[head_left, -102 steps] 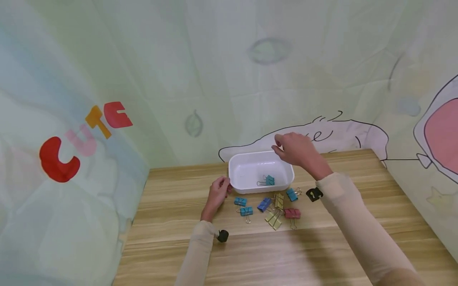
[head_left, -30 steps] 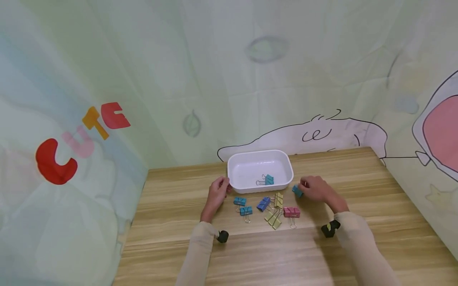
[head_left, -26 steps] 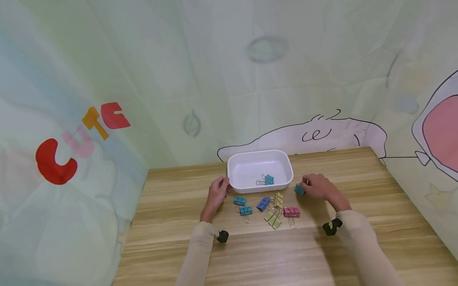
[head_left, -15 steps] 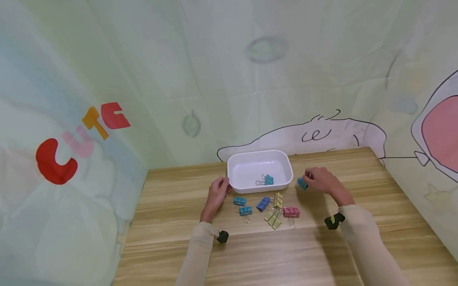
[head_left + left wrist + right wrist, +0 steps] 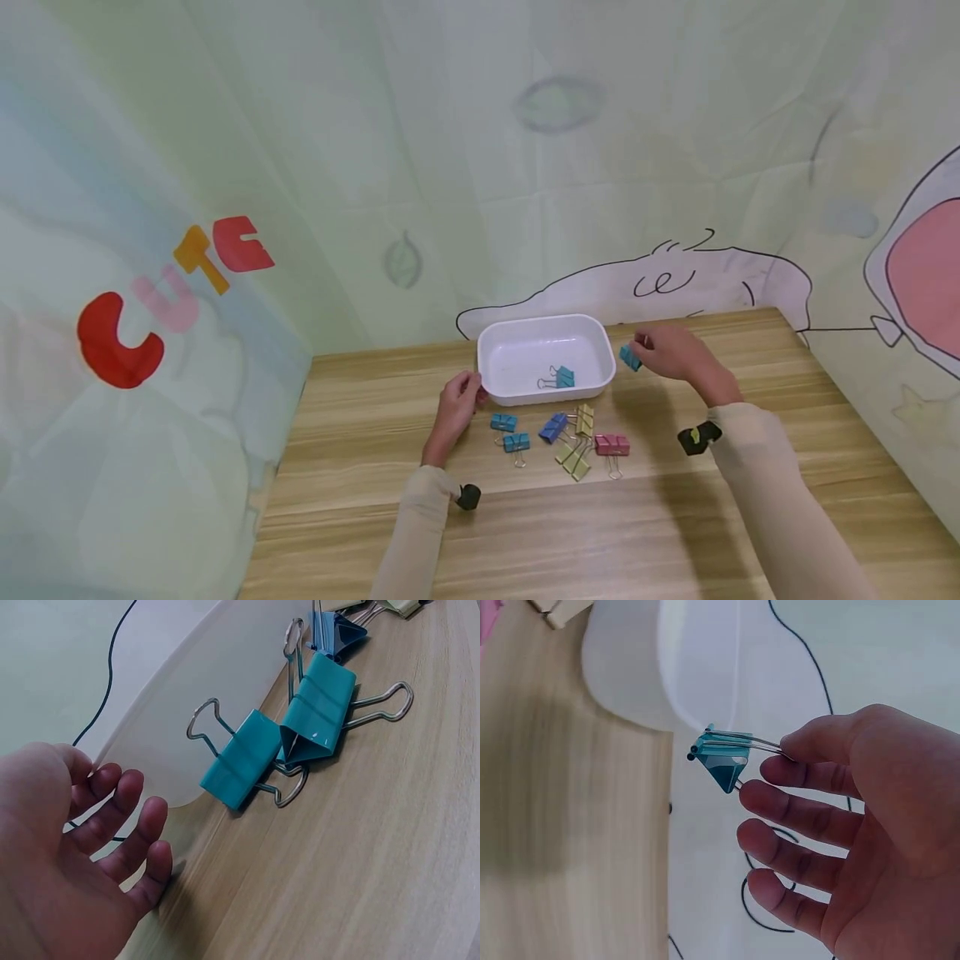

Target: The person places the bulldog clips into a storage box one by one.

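Note:
Thumb and forefinger of my right hand [image 5: 900,817] pinch a teal binder clip [image 5: 724,759] by its wire handle, the other fingers loosely bent below. In the head view this clip hangs just right of the white plastic tray [image 5: 547,398], raised over the table. My left hand [image 5: 454,410] pinches the tray's left rim between thumb and forefinger; its remaining fingers curl loosely, as the left wrist view shows. One teal binder clip [image 5: 565,377] lies inside the tray. Close to the left hand, two teal binder clips [image 5: 241,759] lie against the tray's front wall.
In front of the tray lie a blue binder clip [image 5: 553,428], two yellow ones [image 5: 584,421] and a pink one [image 5: 612,445] on the wooden table [image 5: 360,450]. A printed cloth [image 5: 352,167] hangs behind and at both sides.
My right hand was over the tray, then came down to the teal clip at its right, took hold of it and raised it toward the tray's right side. The left hand stays put.

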Available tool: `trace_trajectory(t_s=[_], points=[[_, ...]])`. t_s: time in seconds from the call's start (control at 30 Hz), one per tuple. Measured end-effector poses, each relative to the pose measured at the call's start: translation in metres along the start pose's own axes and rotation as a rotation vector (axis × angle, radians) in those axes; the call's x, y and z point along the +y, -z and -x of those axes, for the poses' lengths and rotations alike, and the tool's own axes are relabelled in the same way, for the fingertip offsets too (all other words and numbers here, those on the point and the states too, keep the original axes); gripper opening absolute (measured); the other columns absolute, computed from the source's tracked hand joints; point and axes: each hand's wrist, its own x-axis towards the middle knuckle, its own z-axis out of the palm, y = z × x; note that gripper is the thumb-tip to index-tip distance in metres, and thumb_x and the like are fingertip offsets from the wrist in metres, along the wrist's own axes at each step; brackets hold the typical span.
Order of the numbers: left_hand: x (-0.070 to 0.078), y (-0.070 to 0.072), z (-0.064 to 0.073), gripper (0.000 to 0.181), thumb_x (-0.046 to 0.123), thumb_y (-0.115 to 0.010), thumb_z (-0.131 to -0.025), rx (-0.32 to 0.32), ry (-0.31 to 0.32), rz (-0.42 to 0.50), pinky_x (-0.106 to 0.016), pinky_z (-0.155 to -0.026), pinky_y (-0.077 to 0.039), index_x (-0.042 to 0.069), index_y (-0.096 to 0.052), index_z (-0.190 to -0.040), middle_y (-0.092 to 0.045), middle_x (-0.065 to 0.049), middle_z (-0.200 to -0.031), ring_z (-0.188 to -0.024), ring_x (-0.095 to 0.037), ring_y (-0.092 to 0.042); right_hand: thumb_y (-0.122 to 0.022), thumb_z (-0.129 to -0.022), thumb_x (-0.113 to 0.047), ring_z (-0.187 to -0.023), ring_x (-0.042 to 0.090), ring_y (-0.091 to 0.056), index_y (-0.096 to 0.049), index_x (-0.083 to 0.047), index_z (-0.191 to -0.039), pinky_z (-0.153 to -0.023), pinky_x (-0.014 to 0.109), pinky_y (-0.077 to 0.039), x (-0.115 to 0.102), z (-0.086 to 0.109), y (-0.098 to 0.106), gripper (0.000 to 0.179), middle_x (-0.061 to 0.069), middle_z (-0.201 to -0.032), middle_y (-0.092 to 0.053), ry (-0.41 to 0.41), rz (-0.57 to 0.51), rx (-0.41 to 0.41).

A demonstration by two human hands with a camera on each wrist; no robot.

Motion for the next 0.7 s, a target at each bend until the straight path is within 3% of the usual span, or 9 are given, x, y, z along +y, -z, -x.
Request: trace_trajectory(t_s=[0.2,0.7], points=[[0.001,0.001,0.000,0.036,0.025,-0.046,-0.113,-0.005,0.004,0.009,-0.028,-0.066,-0.051,-0.006,-0.065,-0.111,-0.065,-0.013,-0.094,-0.087,-0.026,-0.063,-0.058,-0.102,-0.017,-0.068,0.021,-0.051,-0.061,-0.007,-0.086,-0.057,0.033,-0.042,-0.012,-0.010,0.005,0.019,0.004,-0.074,-0.057,0.028,-0.011,0.013],[0.000,0.000,0.000,0.035,0.024,-0.047,-0.112,0.002,0.022,0.026,-0.028,-0.067,-0.051,-0.006,-0.065,-0.110,-0.065,-0.012,-0.093,-0.084,-0.024,-0.061,-0.059,-0.103,-0.020,-0.073,0.025,-0.056,-0.066,-0.006,-0.099,-0.060,0.034,-0.048,-0.043,-0.031,0.013,0.016,0.009,-0.084,-0.063,0.018,0.019,-0.017]])
